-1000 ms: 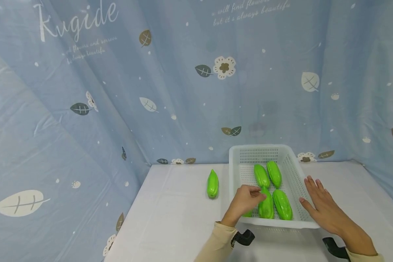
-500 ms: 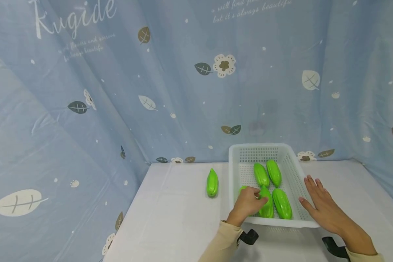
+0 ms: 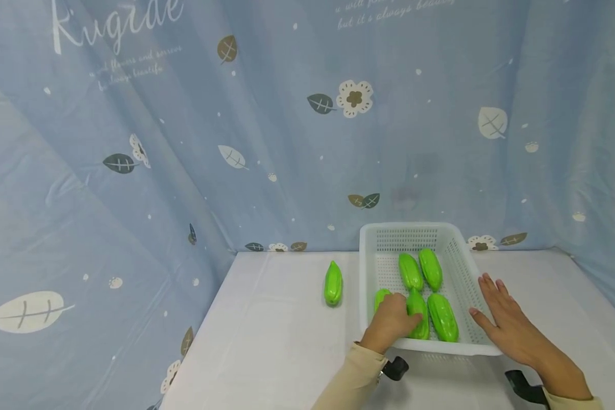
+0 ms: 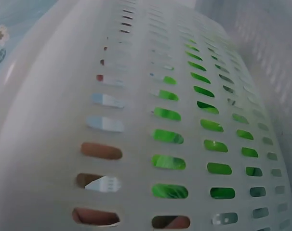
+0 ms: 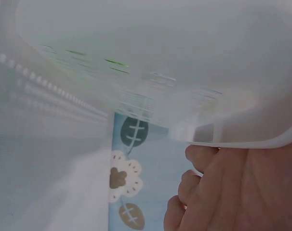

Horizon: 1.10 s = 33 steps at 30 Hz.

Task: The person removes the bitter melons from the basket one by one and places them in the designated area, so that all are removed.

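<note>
A white plastic basket [image 3: 366,256] holds several glossy green gourd-shaped vegetables, smooth like plastic. My left hand [image 3: 392,319] reaches over the front left rim, fingers and thumb curled around the front middle green gourd [image 3: 418,310]. Another green gourd [image 3: 382,297] is partly hidden behind that hand. Through the basket slots in the left wrist view show green pieces [image 4: 169,161] and bits of my hand [image 4: 101,151]. My right hand [image 3: 512,327] lies with straight fingers along the right rim; the right wrist view shows its fingers [image 5: 201,156] against the rim.
One more green gourd [image 3: 333,283] lies on the white table [image 3: 282,324], left of the basket. Blue printed curtain [image 3: 287,142] hangs behind the table and along its left side. A black wrist mount [image 3: 396,368] sits under my left wrist.
My left hand has shifted slightly right and lowered onto the front middle gourd, uncovering part of the left one. The right hand keeps its place at the rim.
</note>
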Motion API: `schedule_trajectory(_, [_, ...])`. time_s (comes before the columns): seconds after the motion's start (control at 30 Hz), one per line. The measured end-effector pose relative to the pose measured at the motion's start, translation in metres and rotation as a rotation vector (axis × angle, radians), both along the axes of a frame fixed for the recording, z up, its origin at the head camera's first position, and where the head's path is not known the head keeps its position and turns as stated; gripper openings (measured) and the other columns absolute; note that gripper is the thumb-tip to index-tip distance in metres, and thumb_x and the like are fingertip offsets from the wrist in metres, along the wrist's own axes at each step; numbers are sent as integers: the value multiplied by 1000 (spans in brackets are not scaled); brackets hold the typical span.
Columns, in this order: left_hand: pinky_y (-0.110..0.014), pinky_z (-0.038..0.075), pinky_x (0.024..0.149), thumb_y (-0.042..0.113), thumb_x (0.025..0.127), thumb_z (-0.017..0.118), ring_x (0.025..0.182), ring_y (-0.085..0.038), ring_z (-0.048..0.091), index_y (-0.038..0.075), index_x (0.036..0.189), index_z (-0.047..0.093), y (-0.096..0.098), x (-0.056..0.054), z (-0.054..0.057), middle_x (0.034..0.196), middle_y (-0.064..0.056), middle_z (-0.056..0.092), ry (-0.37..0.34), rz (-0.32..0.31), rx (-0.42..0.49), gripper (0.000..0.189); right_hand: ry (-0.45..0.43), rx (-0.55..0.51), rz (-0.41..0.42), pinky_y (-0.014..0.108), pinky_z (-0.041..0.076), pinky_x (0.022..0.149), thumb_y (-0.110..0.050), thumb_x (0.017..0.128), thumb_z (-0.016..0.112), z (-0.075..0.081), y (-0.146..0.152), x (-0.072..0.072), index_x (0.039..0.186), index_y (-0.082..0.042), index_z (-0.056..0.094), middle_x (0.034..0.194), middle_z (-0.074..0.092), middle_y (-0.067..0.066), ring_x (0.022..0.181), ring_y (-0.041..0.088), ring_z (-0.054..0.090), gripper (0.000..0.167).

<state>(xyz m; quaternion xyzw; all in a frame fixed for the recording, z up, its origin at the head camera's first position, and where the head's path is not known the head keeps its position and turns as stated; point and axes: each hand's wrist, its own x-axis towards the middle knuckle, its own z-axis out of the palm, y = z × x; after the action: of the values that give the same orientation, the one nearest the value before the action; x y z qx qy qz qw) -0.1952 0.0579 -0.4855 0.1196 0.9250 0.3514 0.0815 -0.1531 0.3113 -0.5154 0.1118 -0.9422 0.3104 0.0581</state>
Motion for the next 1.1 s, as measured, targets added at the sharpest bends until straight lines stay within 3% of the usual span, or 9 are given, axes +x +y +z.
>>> schedule_trajectory(0.23, [-21,39,40,28,87,82,47,-7,44,11,80,65,4,-1,-2,57,4,49,20,-25,-92,25,5,-3,0,68,-20,123,-32,108,48,0,1,-1,163,4,-2,169,-3,35,156,49,-22,83])
schedule_trajectory(0.47, [-20,42,44,28,83,86,51,-6,48,8,92,71,5,-2,-1,61,4,55,36,-24,-144,27,1,-3,-2,69,-19,123,-32,108,48,-1,0,-1,164,3,-3,170,-5,33,156,49,-22,84])
schedule_trajectory(0.87, [-20,41,45,27,83,87,51,-6,46,10,83,68,3,-2,-1,60,5,54,-18,-24,-128,25,21,-3,-2,67,-20,123,-31,107,49,-2,0,-1,164,3,-3,169,-3,34,157,49,-21,83])
schedule_trajectory(1.1, [-20,38,45,26,84,86,51,-6,42,8,81,70,-1,-1,0,58,5,50,1,-21,-114,24,25,-1,-2,65,-21,124,-31,108,48,-2,-1,-1,163,4,-2,169,-4,34,156,49,-21,83])
